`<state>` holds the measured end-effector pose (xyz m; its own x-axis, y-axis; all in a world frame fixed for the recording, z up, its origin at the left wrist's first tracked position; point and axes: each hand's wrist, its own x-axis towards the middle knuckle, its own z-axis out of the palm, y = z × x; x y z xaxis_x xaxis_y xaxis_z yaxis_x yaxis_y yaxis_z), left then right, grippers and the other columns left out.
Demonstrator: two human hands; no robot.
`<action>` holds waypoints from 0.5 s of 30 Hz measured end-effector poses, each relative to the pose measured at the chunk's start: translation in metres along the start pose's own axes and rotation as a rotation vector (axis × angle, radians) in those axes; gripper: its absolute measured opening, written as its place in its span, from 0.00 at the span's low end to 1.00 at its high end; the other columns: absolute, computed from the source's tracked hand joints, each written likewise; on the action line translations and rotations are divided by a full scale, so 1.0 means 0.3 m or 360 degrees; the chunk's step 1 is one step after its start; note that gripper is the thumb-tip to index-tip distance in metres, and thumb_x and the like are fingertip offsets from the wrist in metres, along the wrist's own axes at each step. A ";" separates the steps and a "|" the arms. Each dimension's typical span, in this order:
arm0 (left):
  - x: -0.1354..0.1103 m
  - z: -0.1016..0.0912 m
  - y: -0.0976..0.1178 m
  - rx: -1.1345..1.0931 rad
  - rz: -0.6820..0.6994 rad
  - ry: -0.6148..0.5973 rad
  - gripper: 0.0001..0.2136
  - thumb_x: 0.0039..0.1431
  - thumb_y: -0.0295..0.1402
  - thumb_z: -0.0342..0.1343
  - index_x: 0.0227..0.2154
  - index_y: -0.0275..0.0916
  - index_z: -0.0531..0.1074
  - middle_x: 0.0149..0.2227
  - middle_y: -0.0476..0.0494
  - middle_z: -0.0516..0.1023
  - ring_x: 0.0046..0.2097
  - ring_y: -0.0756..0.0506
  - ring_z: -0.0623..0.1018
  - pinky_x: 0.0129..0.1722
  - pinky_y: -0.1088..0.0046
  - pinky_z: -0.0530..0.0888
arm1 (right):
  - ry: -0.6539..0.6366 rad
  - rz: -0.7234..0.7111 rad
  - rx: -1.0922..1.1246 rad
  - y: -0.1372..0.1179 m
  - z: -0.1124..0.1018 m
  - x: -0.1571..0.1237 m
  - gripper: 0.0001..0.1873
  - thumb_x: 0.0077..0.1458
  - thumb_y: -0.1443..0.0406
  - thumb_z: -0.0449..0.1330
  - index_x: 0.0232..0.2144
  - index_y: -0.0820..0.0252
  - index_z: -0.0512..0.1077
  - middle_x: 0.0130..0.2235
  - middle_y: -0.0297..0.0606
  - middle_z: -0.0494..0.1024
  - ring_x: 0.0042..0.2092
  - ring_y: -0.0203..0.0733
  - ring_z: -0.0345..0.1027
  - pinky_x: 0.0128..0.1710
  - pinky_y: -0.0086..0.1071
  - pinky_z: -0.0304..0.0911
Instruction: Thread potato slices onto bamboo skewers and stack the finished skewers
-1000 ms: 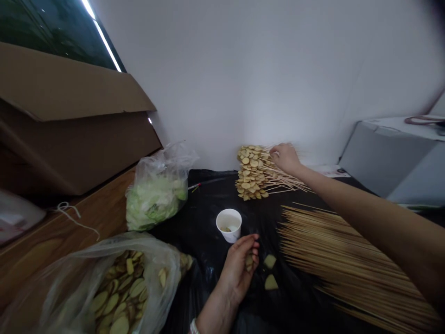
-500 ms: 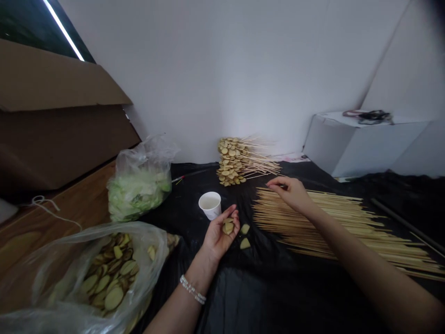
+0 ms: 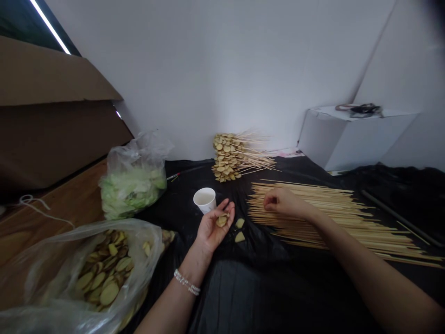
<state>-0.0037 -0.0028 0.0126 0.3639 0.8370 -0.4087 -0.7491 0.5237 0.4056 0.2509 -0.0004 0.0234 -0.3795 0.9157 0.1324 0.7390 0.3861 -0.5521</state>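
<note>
My left hand (image 3: 214, 226), palm up with a beaded bracelet at the wrist, cups a few potato slices (image 3: 221, 221) in its curled fingers. Just right of it, two loose potato pieces (image 3: 239, 237) lie on the black plastic sheet (image 3: 236, 287). My right hand (image 3: 283, 203) is over the left part of a wide pile of thin wooden skewers (image 3: 330, 222), its thumb and fingers pinched together. Whether a skewer is between those fingertips cannot be made out. Behind my left hand stands a white paper cup (image 3: 205, 200).
At the front left an open plastic bag (image 3: 153, 260) holds many potato slices (image 3: 109, 293). Behind it sits a clear bag of green leaves (image 3: 134, 190). Potato slices on skewers (image 3: 227, 157) are stacked by the wall. A cardboard box (image 3: 55, 139) and a white box (image 3: 351, 139) flank the sheet.
My right hand has come down closer onto the skewer pile, its fingers now curled. The left hand keeps the potato slices in nearly the same place; the whole view has shifted slightly.
</note>
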 end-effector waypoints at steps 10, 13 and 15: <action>0.002 -0.004 -0.020 0.0091 0.0028 -0.0057 0.34 0.38 0.09 0.41 0.53 0.29 0.66 0.45 0.33 0.76 0.49 0.44 0.76 0.48 0.72 0.75 | 0.0031 0.0040 -0.0884 -0.061 0.081 -0.003 0.11 0.54 0.69 0.52 0.27 0.62 0.75 0.31 0.45 0.78 0.36 0.43 0.70 0.35 0.30 0.58; 0.003 -0.006 -0.021 0.0122 0.0034 -0.0062 0.32 0.40 0.09 0.41 0.52 0.29 0.66 0.44 0.32 0.75 0.49 0.44 0.76 0.49 0.72 0.74 | 0.0030 -0.0081 -0.1081 -0.073 0.095 0.001 0.10 0.55 0.70 0.52 0.30 0.64 0.74 0.34 0.48 0.78 0.39 0.47 0.69 0.38 0.33 0.59; 0.003 -0.008 -0.021 0.0143 0.0046 -0.0067 0.31 0.41 0.08 0.42 0.52 0.28 0.66 0.44 0.32 0.75 0.49 0.45 0.77 0.49 0.72 0.74 | 0.0043 -0.0135 -0.1134 -0.076 0.101 0.004 0.10 0.55 0.71 0.52 0.33 0.65 0.74 0.36 0.48 0.77 0.41 0.47 0.68 0.40 0.34 0.59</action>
<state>0.0001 -0.0058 0.0078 0.3671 0.8568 -0.3621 -0.7077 0.5099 0.4891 0.2167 -0.0114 0.0111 -0.4445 0.8782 0.1767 0.8949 0.4265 0.1313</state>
